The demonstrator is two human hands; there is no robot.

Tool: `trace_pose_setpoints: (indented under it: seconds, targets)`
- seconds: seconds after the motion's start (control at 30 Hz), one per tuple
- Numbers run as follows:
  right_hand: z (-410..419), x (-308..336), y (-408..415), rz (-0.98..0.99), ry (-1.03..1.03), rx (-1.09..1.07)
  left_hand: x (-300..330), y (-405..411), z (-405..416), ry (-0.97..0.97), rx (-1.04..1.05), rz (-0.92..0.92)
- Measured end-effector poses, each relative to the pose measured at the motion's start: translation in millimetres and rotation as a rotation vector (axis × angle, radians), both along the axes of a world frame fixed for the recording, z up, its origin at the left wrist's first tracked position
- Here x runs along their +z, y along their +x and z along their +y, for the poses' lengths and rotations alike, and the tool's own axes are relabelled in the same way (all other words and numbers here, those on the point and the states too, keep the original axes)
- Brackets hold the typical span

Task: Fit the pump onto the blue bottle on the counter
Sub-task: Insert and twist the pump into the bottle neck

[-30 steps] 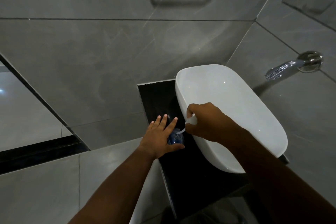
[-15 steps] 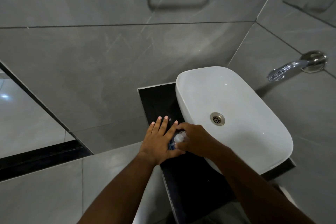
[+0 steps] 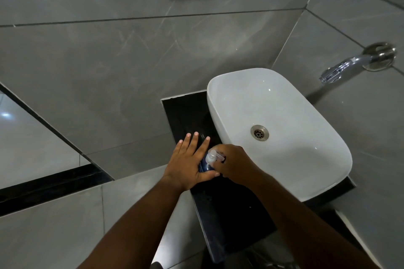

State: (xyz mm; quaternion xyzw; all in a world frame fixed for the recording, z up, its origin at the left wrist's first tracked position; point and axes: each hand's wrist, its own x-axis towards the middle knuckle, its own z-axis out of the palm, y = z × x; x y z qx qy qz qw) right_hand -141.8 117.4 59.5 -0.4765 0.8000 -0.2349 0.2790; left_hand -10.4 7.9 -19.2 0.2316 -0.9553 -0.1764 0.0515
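The blue bottle stands on the black counter, just left of the sink. My left hand wraps its left side, thumb under the front and fingers stretched flat past it. A white pump sits on top of the bottle's neck. My right hand closes on the pump from the right, fingers around its collar. Most of the bottle is hidden between my two hands.
A white vessel sink with a metal drain fills the counter's right part. A chrome wall tap juts out above it. Grey tiled walls surround the counter; a towel rail's shadow shows at the top.
My right hand brought the pump down from above the sink edge onto the bottle's top. My left hand stayed on the bottle.
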Motion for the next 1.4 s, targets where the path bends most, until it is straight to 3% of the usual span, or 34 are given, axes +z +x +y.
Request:
trace_pose_setpoints:
  seconds: [0.13, 0.23, 0.67, 0.9, 1.07, 1.23, 1.4]
  targets:
    - [-2.2, -1.8, -2.2, 0.112, -0.009, -0.031, -0.6, -0.1, 0.0, 0.007, 0.001, -0.006]
    - [-0.2, -0.5, -0.8, 0.063, -0.120, 0.030, 0.2, -0.1, -0.1, 0.001, -0.005, -0.014]
    - [2.6, 0.4, 1.6, -0.071, -0.123, 0.035, 0.7, -0.4, -1.0, 0.009, -0.013, -0.033]
    - [2.3, -2.3, 6.6, 0.028, -0.116, -0.130, -0.5, -0.7, -0.5, 0.015, -0.005, -0.018]
    - [1.3, 3.1, 6.1, -0.014, -0.146, -0.027, 0.7, -0.5, 0.0, 0.021, -0.011, -0.017]
    - [-3.0, 5.2, -1.4, 0.053, -0.081, -0.070, 1.4, -0.6, 0.3, 0.034, -0.007, -0.028]
    - [-2.8, 9.5, -4.7, -0.012, -0.107, 0.066, 1.8, -0.2, 0.4, 0.032, -0.006, -0.026]
